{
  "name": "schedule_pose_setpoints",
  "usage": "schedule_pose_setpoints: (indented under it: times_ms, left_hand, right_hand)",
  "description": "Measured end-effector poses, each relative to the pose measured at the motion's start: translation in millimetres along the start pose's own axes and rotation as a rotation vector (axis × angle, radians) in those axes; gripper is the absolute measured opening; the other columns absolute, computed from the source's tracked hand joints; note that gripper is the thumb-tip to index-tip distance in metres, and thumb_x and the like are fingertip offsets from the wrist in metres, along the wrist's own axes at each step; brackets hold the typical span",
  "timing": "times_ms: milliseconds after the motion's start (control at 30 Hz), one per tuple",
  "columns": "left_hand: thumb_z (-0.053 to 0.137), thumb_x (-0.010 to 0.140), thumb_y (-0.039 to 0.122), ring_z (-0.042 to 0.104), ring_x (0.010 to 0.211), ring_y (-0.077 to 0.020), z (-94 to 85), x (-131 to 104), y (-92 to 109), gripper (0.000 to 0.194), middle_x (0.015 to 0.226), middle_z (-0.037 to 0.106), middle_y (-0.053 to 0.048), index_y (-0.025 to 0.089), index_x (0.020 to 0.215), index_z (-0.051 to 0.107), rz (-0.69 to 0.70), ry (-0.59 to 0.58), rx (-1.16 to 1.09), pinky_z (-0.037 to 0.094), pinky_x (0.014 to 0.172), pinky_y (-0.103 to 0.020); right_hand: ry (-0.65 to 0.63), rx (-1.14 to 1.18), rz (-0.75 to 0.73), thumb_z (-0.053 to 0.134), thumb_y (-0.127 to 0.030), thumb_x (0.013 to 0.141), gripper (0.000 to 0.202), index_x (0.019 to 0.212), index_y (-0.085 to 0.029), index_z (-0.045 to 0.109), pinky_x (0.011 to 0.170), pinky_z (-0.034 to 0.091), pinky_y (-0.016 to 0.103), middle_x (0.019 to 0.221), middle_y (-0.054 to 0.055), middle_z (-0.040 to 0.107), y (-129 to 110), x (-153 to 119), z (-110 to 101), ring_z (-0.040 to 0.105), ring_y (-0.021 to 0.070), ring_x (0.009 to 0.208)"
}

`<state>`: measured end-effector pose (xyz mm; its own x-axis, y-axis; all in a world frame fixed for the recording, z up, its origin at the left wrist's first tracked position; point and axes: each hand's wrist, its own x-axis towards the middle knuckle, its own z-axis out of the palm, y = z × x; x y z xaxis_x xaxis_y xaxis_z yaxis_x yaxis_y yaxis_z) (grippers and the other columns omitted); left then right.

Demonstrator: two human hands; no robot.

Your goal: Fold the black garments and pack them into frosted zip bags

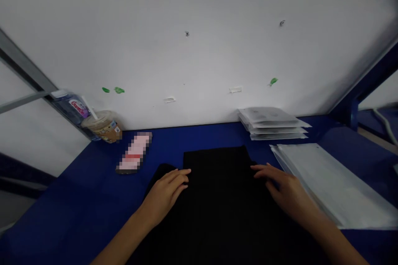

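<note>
— What are we seeing at the far left of the blue tabletop point(77, 198)?

— We are looking at a water bottle point(72, 108) leaning by the wall, with a lidded drink cup point(102, 126) and its straw just beside it. Nearer to us, a blurred pink packet point(135, 158) is lying flat.

— And our left hand point(166, 192)?

— We are resting it palm down, fingers loosely spread, on the left edge of the black cloth point(220, 198), which is lying in the middle of the tabletop, right in front of us.

— The right hand point(284, 192)?

— We are laying it flat on the cloth's right edge, fingers spread and pointing inward, pinching nothing.

— What is lying beyond it?

— A stack of clear plastic bags point(329, 182) is sitting just beside that hand, and a smaller pile of folded packets point(273, 124) is resting against the wall.
</note>
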<state>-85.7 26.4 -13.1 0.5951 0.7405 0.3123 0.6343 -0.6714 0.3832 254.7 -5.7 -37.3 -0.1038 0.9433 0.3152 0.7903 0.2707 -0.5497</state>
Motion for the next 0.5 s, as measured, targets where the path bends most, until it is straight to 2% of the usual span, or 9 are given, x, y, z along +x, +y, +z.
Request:
schedule_pose_setpoints:
  times_ms: [133,233,367,433,500]
  left_hand:
    - [0.046,0.092,0.019,0.054,0.117,-0.0204,-0.5,-3.4,-0.2,0.018,0.121,0.062,-0.003,0.023,0.103,0.06,0.032,-0.037,0.088,0.048,0.097,-0.04]
    - [0.046,0.093,0.02,0.049,0.122,-0.0213,-3.4,-7.0,2.0,0.023,0.125,0.06,-0.002,0.024,0.11,0.06,0.027,-0.061,0.124,0.046,0.098,-0.041]
    - [0.047,0.093,0.022,0.045,0.126,-0.021,-16.4,-24.0,11.9,0.029,0.129,0.057,-0.002,0.026,0.12,0.056,-0.002,-0.029,0.09,0.044,0.1,-0.042]
    - [0.054,0.09,0.027,0.051,0.12,-0.0202,-25.2,-39.2,20.2,0.026,0.123,0.061,-0.001,0.028,0.115,0.059,-0.004,-0.007,0.029,0.048,0.097,-0.04]
    - [0.067,0.079,0.036,0.056,0.112,-0.0217,-32.1,-55.9,29.7,0.025,0.114,0.066,0.0,0.03,0.103,0.063,0.007,-0.05,-0.035,0.053,0.09,-0.037]
  right_hand:
    - [0.015,-0.068,-0.085,0.039,-0.012,0.081,0.03,0.085,-0.023,0.067,0.095,0.047,0.05,0.108,0.003,0.068,1.8,-0.4,1.6,0.061,0.0235,0.105]
    - [0.033,-0.13,-0.148,0.038,-0.011,0.082,0.032,0.087,-0.022,0.067,0.092,0.049,0.05,0.108,0.004,0.068,0.0,0.5,0.0,0.062,0.0234,0.104]
    - [0.103,-0.149,-0.237,0.043,-0.017,0.085,0.028,0.098,-0.024,0.067,0.09,0.051,0.048,0.112,0.004,0.066,-6.8,-9.8,-11.3,0.06,0.023,0.106]
    - [0.06,-0.103,-0.23,0.049,-0.023,0.086,0.024,0.102,-0.027,0.066,0.085,0.055,0.04,0.111,0.003,0.066,-9.2,-24.0,-20.1,0.063,0.0204,0.101]
    - [-0.047,-0.06,-0.206,0.058,-0.03,0.082,0.024,0.105,-0.031,0.065,0.081,0.057,0.034,0.109,0.002,0.067,-9.0,-42.6,-28.0,0.064,0.0189,0.098]
